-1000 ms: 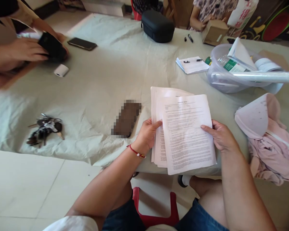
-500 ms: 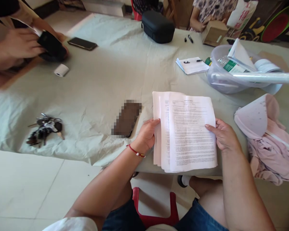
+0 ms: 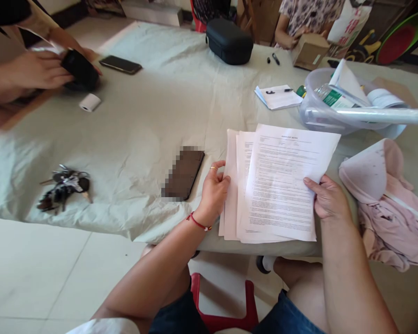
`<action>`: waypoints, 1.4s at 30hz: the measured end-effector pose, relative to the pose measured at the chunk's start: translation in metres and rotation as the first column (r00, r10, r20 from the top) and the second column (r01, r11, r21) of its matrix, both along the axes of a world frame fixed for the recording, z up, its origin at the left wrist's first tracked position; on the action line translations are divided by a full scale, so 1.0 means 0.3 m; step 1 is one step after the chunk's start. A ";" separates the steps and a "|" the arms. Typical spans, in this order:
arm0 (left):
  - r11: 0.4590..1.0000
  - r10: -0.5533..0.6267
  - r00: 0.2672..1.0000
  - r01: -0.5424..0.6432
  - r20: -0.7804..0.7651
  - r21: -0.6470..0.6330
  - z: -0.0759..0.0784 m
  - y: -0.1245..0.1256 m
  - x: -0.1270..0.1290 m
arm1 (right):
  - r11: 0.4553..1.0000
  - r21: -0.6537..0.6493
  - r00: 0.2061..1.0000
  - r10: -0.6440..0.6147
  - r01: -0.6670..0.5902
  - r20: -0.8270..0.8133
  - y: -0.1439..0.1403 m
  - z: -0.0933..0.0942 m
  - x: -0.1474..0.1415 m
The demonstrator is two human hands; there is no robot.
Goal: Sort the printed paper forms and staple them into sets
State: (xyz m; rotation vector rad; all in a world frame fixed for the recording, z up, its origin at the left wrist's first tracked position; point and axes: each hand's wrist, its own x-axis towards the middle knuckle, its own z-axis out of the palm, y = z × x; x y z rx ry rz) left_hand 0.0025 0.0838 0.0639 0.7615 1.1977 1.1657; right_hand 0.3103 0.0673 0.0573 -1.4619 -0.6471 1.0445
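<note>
Several printed sheets of paper [image 3: 285,185] lie fanned over one another near the table's front edge. My right hand [image 3: 329,197] grips the top sheet at its right edge, thumb on the print and fingers underneath. That sheet sits tilted, its top corner leaning right. At the left side of the stack, my left hand [image 3: 214,192] pinches the edge of the lower sheets [image 3: 231,185], fingers bent; a ring and a red bracelet show on it. A dark phone [image 3: 184,174], partly pixelated, rests just left of my left hand.
Keys [image 3: 65,185] lie at left. A clear plastic basin [image 3: 323,121] holds a bottle, papers and a roll. A pink sun hat [image 3: 386,199] is at right. Behind are a black case [image 3: 229,41] and a notepad [image 3: 278,97]. Two other people's hands work at the far sides.
The top sheet has shifted right and turned clockwise, spreading the stack. My left hand's fingers have curled more at the left edge. At far left, another person's hands have moved slightly with a dark object.
</note>
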 end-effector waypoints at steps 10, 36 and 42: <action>0.998 0.041 0.969 -0.028 -0.242 0.059 0.025 -0.011 -0.015 | 0.998 0.009 0.998 0.055 -0.055 0.023 -0.006 0.005 -0.008; 0.997 -0.008 0.998 0.013 0.061 -0.079 0.024 0.017 -0.007 | 0.998 0.000 0.998 0.061 -0.061 0.010 -0.018 -0.008 -0.045; 0.993 -0.117 0.993 0.116 -0.009 -0.025 0.010 0.005 -0.006 | 0.996 0.012 0.995 0.090 -0.091 0.031 -0.017 0.014 -0.093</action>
